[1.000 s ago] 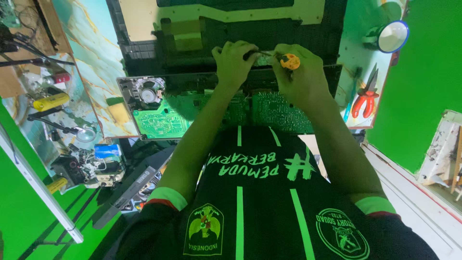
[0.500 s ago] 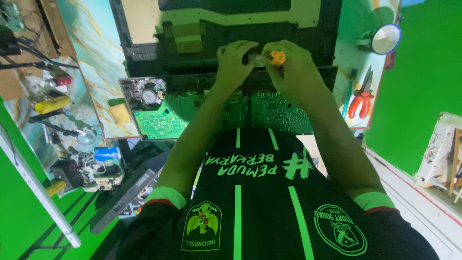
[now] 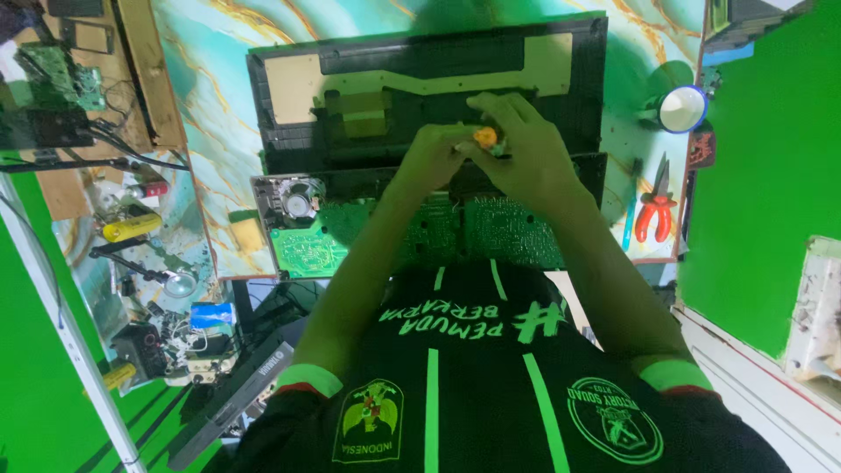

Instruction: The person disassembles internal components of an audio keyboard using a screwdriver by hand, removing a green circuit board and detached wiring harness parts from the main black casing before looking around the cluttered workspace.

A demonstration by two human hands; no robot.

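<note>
The surface (image 3: 219, 105) has a marbled pattern of teal and pale streaks with gold veins, and everything lies under a strong green cast. A flat bright green wall (image 3: 762, 175) stands at the right, with a white ledge (image 3: 753, 368) running below it. At the left a wooden board (image 3: 144, 70) lies along the edge of the surface, and beyond it a green floor (image 3: 35, 412) crossed by a slanting white pole (image 3: 61, 342).
</note>
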